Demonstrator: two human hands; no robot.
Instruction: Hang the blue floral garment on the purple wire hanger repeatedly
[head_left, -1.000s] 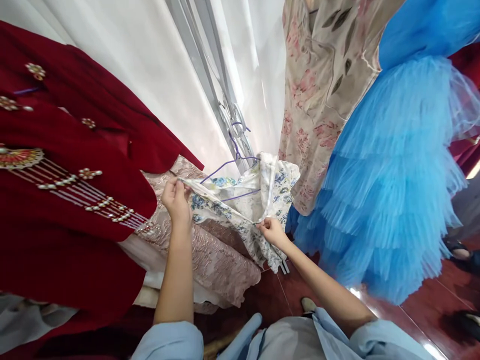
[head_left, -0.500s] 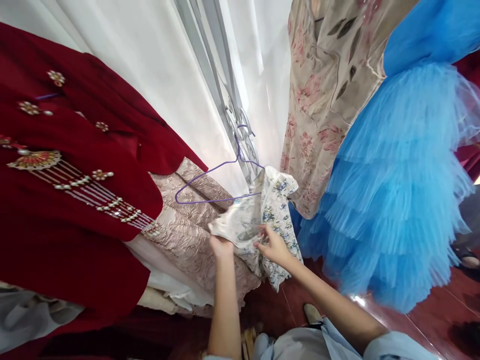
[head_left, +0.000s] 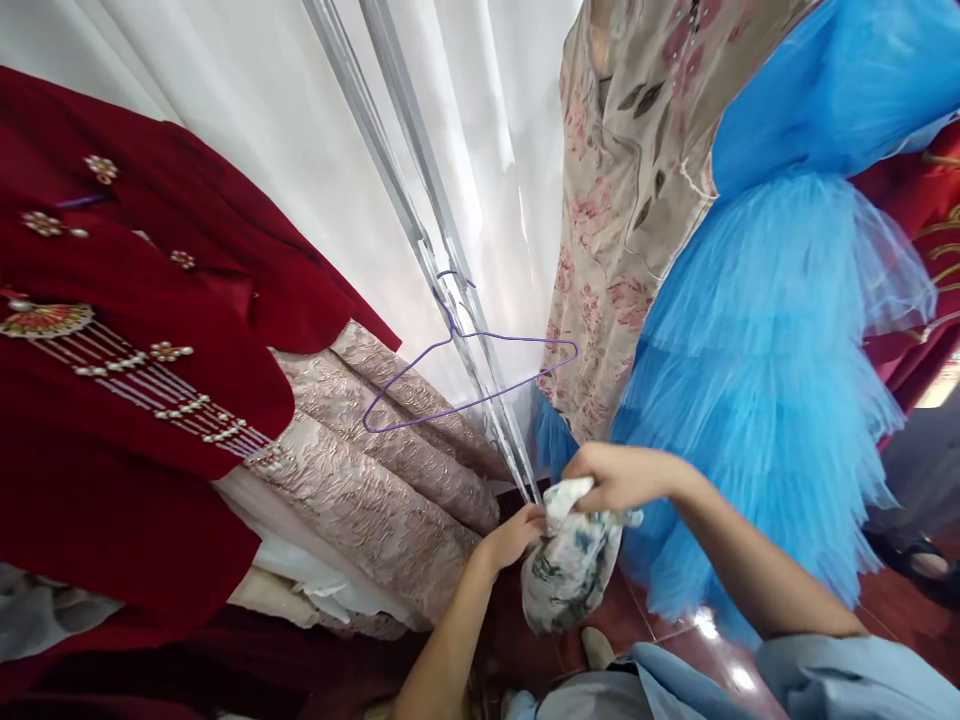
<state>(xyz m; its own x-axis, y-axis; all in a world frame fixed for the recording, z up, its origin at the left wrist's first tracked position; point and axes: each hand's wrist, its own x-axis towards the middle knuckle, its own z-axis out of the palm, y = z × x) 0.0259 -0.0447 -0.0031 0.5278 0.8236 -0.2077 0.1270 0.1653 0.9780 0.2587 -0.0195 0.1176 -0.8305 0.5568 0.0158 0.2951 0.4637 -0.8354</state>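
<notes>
My right hand [head_left: 619,475] is closed around the top of a bunched white garment with a blue and green floral print [head_left: 566,580]. The cloth hangs below the grip, blurred by motion. At its left edge my left hand [head_left: 512,537] pinches the fabric with fingers partly hidden. Above both hands a thin purple clothes hanger [head_left: 450,410] hangs bare by its hook on a shiny metal rack [head_left: 397,190], apart from the garment.
On the left hang a dark red beaded dress [head_left: 187,420] and a pale pink textured skirt [head_left: 382,470]. A beige floral dress [head_left: 600,250] and a blue tiered tulle dress [head_left: 742,400] hang on the right. White curtain [head_left: 225,70] forms the background; reddish tiles [head_left: 660,610] lie below.
The floral garment has come off the purple hanger and moved down and right, bunched in my hands. My right hand has closed on it. The view has shifted slightly.
</notes>
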